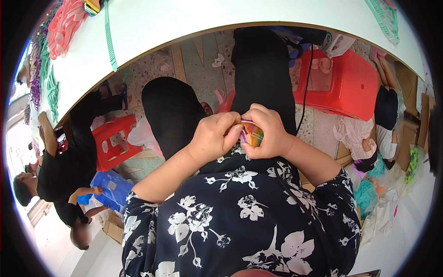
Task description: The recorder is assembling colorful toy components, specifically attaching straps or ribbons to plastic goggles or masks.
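In front of my body, above my lap, both hands meet around a small printed card (254,135) in orange, yellow and green. A thin purple band (244,131) runs along its left edge. My right hand (270,130) is closed around the card, with the thumb below and the fingers above. The fingers of my left hand (214,135) pinch together at the band's side. What lies between the left fingertips is partly hidden.
A white table (184,14) curves across the top. At its left lie coral straps (68,23), green straps (51,87) and a green strip (109,39). Red stools (344,85) stand below. People sit at left and right, near a blue bin (113,189).
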`<state>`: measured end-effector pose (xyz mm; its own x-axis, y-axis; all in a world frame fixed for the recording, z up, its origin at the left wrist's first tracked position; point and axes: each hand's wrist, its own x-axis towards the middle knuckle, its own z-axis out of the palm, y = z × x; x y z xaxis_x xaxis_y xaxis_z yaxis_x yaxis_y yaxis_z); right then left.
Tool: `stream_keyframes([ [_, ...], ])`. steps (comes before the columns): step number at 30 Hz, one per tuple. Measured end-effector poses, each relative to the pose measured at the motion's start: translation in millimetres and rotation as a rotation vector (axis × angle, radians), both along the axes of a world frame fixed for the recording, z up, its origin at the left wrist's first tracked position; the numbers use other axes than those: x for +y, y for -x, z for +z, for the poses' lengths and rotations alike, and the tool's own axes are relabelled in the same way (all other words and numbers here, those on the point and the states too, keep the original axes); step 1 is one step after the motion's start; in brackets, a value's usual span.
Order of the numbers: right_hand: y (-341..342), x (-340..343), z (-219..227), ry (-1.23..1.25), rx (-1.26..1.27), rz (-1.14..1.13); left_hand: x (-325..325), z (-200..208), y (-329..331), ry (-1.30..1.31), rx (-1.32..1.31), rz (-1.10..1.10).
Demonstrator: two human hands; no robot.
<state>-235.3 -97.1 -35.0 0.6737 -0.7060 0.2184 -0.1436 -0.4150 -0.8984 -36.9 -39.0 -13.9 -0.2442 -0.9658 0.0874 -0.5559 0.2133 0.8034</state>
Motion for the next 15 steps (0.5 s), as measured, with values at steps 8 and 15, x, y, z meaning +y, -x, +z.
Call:
stream_keyframes([
  [8, 9.1, -9.3, 15.3, -0.094, 0.090, 0.077, -2.3, 13.1, -0.7, -0.004, -0.115, -0.008],
  [15, 19.1, 7.3, 32.4, -0.113, 0.150, 0.051, 14.4, 27.8, -26.4, -0.202, 0.087, -0.145],
])
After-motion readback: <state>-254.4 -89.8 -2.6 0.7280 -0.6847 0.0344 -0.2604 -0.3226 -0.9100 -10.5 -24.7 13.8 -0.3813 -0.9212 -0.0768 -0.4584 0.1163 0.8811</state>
